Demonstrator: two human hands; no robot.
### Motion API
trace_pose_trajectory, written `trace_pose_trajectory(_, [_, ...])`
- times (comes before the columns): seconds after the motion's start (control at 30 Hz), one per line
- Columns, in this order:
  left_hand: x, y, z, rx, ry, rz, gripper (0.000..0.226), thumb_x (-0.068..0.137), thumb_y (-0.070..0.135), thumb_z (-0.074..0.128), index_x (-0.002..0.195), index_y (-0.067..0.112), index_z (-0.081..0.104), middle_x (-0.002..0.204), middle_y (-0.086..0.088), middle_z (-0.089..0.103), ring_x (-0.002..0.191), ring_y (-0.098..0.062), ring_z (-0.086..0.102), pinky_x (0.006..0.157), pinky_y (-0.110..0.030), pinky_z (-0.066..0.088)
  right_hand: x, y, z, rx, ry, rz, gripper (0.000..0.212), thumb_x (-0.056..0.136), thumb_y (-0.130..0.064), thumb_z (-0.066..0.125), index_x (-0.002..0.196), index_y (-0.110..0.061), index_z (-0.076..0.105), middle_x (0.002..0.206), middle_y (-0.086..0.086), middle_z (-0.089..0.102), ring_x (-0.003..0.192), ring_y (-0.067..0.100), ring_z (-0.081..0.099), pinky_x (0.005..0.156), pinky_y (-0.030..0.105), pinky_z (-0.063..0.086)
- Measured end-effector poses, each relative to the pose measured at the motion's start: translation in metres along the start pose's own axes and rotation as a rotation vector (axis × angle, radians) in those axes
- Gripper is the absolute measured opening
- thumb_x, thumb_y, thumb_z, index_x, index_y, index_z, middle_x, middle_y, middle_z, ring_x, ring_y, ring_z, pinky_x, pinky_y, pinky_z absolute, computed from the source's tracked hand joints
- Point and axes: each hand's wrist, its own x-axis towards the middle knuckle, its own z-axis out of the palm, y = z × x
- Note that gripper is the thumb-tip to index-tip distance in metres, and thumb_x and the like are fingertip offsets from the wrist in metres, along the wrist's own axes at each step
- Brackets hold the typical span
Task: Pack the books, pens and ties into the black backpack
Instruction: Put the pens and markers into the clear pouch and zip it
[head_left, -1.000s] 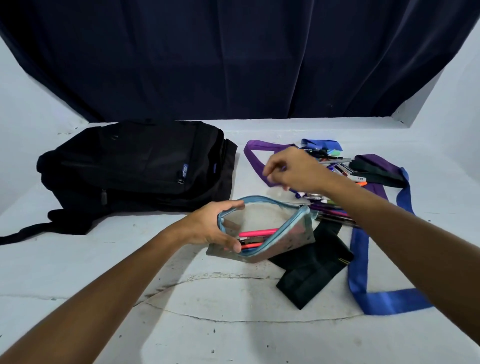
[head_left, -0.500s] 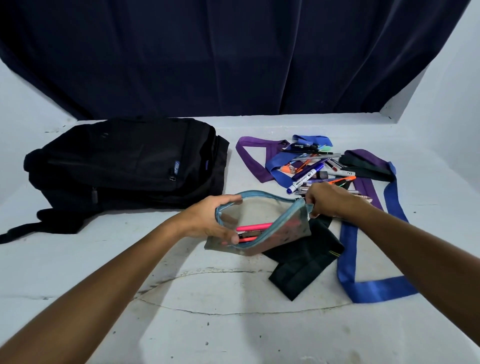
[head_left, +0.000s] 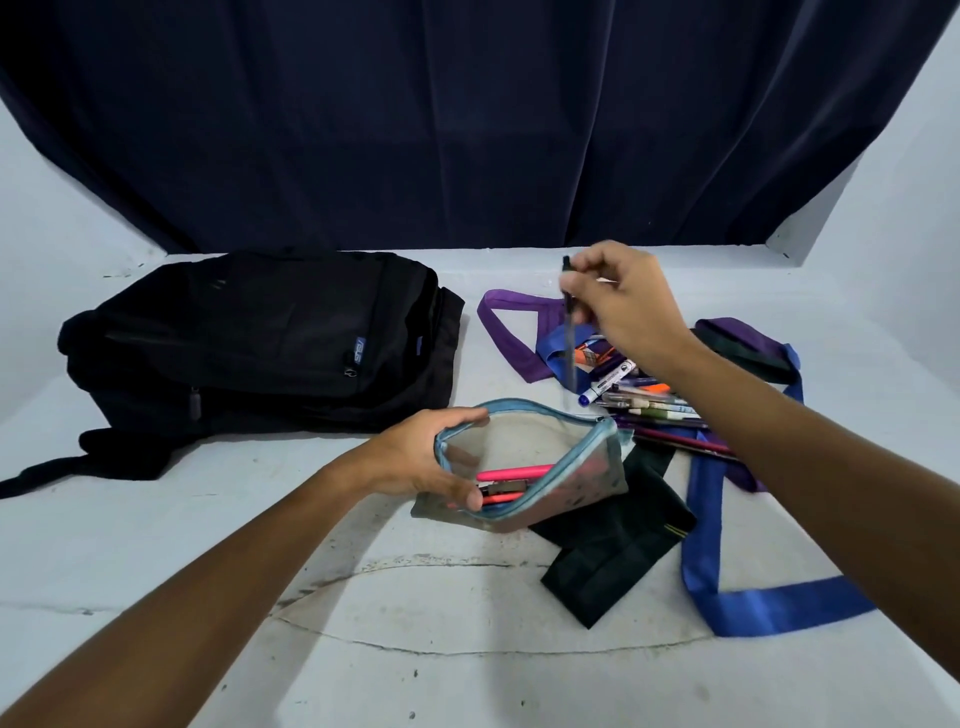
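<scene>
Upright, pen (head_left: 568, 332) pinched in right hand (head_left: 631, 306) fingers (head_left: 574, 287)

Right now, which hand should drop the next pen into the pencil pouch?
Right. The right hand already pinches a pen above the pouch, while the left hand grips the pouch's rim, holding it open.
</scene>
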Motion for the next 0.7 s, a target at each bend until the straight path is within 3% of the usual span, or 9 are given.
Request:
trace_pose_trajectory(0.07, [-0.001,0.001,0.000,-0.006,0.005,-0.004,0.143,0.026,0.071,0.088,0.150,0.023,0.036,0.144,0.015,0.048,0.131,-0.005,0.047,0.113,-0.035,0.039,-0.005,-0.016,0.012,0.098,-0.142,-0.006,0.007,0.092,-0.005,0.062,0.087,-0.009,0.058,0.075,0.010,0.065,0.049,0.010,0.058,0.044,0.020,0.041])
trace_pose_trajectory(0.13, [0.000,-0.001,0.001,-0.003,0.012,-0.002,0.142,0.026,0.071,0.088,0.149,0.024,0.036,0.143,0.015,0.049,0.131,-0.005,0.048,0.113,-0.035,0.040,-0.011,-0.020,0.022,0.061,-0.364,0.013,0.002,0.091,-0.004,0.063,0.090,-0.005,0.061,0.073,0.007,0.067,0.049,0.009,0.058,0.048,0.021,0.042])
trace_pose_trajectory(0.23, [0.000,-0.001,0.002,-0.020,0.007,0.009,0.122,0.031,0.065,0.090,0.140,0.033,0.047,0.130,0.017,0.062,0.120,-0.003,0.058,0.103,-0.026,0.047,-0.022,-0.008,0.035,-0.286,-0.743,0.045,0.008,0.086,-0.007,0.070,0.092,-0.003,0.068,0.068,0.004,0.067,0.052,0.009,0.057,0.057,0.021,0.044])
trace_pose_trajectory(0.3, [-0.001,0.000,0.002,-0.045,-0.001,0.026,0.110,0.034,0.058,0.092,0.134,0.033,0.051,0.122,0.015,0.067,0.113,-0.005,0.063,0.096,-0.023,0.050,-0.026,0.004,0.041,-0.466,-0.857,0.078,0.012,0.083,-0.012,0.075,0.094,-0.008,0.072,0.070,0.000,0.068,0.054,0.009,0.058,0.059,0.019,0.045])
trace_pose_trajectory(0.37, [0.000,0.000,0.002,-0.052,0.006,0.019,0.126,0.034,0.061,0.092,0.144,0.023,0.045,0.131,0.012,0.061,0.119,-0.006,0.060,0.103,-0.030,0.048,-0.023,0.010,0.039,-0.462,-0.786,0.082,0.008,0.084,-0.013,0.074,0.091,-0.013,0.073,0.071,0.001,0.067,0.053,0.009,0.059,0.058,0.018,0.045])
trace_pose_trajectory(0.43, [-0.001,0.000,0.001,-0.026,0.011,0.009,0.138,0.029,0.068,0.089,0.149,0.021,0.038,0.140,0.014,0.051,0.127,-0.005,0.051,0.109,-0.030,0.042,-0.015,0.013,0.030,-0.426,-0.617,0.073,0.005,0.087,-0.006,0.068,0.088,-0.010,0.071,0.071,0.000,0.067,0.052,0.011,0.059,0.053,0.017,0.047])
trace_pose_trajectory(0.53, [0.000,-0.001,0.000,-0.009,0.010,0.002,0.142,0.027,0.070,0.088,0.150,0.022,0.035,0.143,0.016,0.047,0.130,-0.002,0.047,0.111,-0.027,0.040,-0.001,0.023,0.007,-0.423,-0.385,0.120,0.014,0.086,0.005,0.058,0.083,-0.002,0.069,0.069,-0.002,0.064,0.046,0.000,0.056,0.052,0.020,0.048])
trace_pose_trajectory(0.6, [0.001,-0.002,0.000,-0.007,-0.002,-0.007,0.142,0.027,0.069,0.088,0.150,0.022,0.035,0.141,0.016,0.048,0.128,-0.003,0.049,0.108,-0.026,0.043,0.000,0.041,-0.009,-0.518,-0.366,0.170,0.019,0.084,0.009,0.054,0.078,-0.001,0.069,0.065,-0.005,0.061,0.047,-0.002,0.055,0.055,0.020,0.045])
trace_pose_trajectory(0.7, [0.003,-0.002,0.000,0.000,-0.014,-0.008,0.140,0.026,0.070,0.088,0.148,0.023,0.038,0.135,0.022,0.047,0.127,-0.004,0.048,0.105,-0.021,0.043,-0.010,0.079,-0.029,-0.764,-0.509,0.292,0.025,0.081,0.006,0.057,0.065,-0.010,0.068,0.063,-0.002,0.065,0.051,0.007,0.057,0.060,0.024,0.050])
